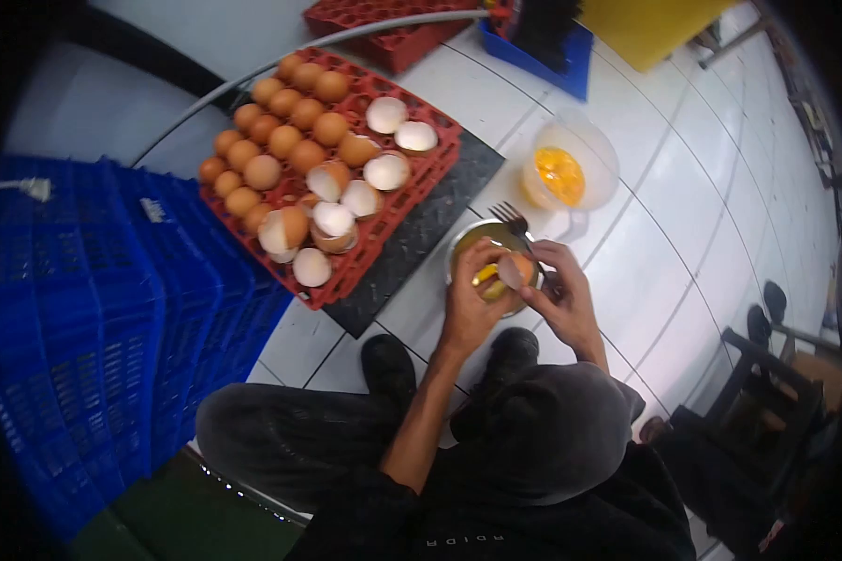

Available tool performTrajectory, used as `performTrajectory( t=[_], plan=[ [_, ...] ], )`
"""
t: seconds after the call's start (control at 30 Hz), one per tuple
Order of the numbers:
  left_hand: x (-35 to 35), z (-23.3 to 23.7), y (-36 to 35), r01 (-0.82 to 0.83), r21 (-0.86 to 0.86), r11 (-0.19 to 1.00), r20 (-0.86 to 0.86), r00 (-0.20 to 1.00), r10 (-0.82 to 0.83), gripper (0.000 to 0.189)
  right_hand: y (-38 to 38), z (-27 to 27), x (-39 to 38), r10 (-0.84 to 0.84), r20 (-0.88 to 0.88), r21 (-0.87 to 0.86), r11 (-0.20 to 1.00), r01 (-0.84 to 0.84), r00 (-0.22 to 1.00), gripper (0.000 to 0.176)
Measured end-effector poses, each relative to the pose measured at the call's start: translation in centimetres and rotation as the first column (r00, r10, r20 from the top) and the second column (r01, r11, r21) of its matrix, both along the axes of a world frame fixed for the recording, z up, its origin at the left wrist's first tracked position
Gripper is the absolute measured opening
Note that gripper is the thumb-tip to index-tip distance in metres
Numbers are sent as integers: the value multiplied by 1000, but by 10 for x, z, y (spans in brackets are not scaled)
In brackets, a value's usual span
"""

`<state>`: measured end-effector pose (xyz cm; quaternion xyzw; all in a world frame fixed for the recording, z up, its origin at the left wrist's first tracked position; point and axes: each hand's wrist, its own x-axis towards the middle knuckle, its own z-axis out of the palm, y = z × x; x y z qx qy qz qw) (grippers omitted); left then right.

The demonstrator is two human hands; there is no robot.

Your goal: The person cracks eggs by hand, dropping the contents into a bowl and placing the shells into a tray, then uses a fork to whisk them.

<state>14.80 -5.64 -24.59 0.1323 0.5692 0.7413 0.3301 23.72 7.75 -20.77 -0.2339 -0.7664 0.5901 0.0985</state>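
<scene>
Over a metal bowl [485, 231] on the tiled floor, my left hand [472, 299] is closed round a cracked egg, with yellow yolk showing at its opening. My right hand [566, 299] holds a fork [516, 224], tines pointing away from me, and its fingers touch a brown piece of eggshell [512, 269] beside the yolk. Clear liquid lies in the bowl. Beyond it stands a translucent pitcher [601, 159] with several yolks [561, 175]. On the left, a red egg tray [412, 201] carries whole brown eggs [283, 140] and empty shells [335, 220].
Stacked blue crates [94, 327] rise at the left. A dark mat [444, 196] lies under the tray stack. Farther off are another red tray [393, 42], a hose [346, 35] and a blue container [566, 70]. A dark stool [767, 393] stands at the right.
</scene>
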Motion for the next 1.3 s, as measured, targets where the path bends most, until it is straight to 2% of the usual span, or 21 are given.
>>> performTrajectory(
  t=[0.1, 0.17, 0.23, 0.3, 0.37, 0.43, 0.57, 0.6, 0.7, 0.8, 0.87, 0.9, 0.97, 1.03, 1.1, 1.2, 1.3],
  plan=[
    [-5, 14, -1, 26, 25, 999, -36, 999, -25, 78, -2, 3, -1, -39, -105, -58, 998, 33, 994, 47],
    [-13, 28, -4, 4, 21, 1000, -64, 998, -3, 76, -1, 5, 2, -53, -159, -39, 998, 47, 986, 47],
    [-24, 52, -9, -23, 14, 1000, -89, 996, 24, 75, -2, 3, 6, -136, -168, -117, 986, 117, 976, 51],
    [-39, 81, -12, -136, -2, 991, -238, 962, 131, 68, -2, -4, 10, -231, -176, -181, 963, 200, 957, 52],
    [-62, 114, -10, -262, -14, 965, -362, 901, 240, 59, -5, -1, 11, -265, -97, -248, 940, 235, 959, 50],
    [-90, 135, -5, -346, -87, 934, -486, 833, 263, 53, -10, -1, 8, -295, -76, -270, 926, 265, 953, 49],
    [-142, 147, 9, -472, -246, 847, -684, 703, 193, 48, -22, -1, 5, -279, -102, -323, 917, 234, 955, 44],
    [-154, 144, 11, -530, -222, 819, -830, 543, 126, 53, -23, -4, 6, -281, -117, -287, 928, 238, 953, 45],
    [-156, 141, 12, -532, -316, 786, -776, 622, 108, 47, -23, -9, 6, -302, -134, -228, 936, 267, 944, 46],
    [-136, 156, -11, -594, -321, 738, -868, 495, 21, 49, -20, 1, 8, -332, -84, -232, 923, 305, 940, 45],
    [-104, 184, -45, -536, -344, 771, -728, 670, 142, 47, -17, -1, 10, -363, -62, -279, 901, 333, 930, 44],
    [-90, 206, -66, -569, -316, 759, -749, 641, 167, 38, -15, -2, 11, -376, -48, -305, 887, 345, 925, 43],
    [-67, 235, -114, -739, -401, 541, -839, 533, 107, 31, -13, -7, 10, -400, -72, -394, 853, 343, 914, 44],
    [-67, 242, -167, -799, -474, 371, -846, 530, 58, 29, -11, -11, 8, -398, -58, -376, 858, 349, 916, 45],
    [-67, 235, -223, -656, -738, 161, -674, 704, -222, 30, -10, -17, 3, -410, -56, -384, 851, 359, 911, 44],
    [-53, 243, -254, -510, -836, 200, -546, 810, -216, 32, -8, -20, -3, -406, -59, -379, 854, 356, 912, 46],
    [-70, 254, -246, -745, -638, 195, -748, 659, 71, 30, -10, -13, -10, -411, -33, -343, 861, 376, 911, 47]
  ],
)
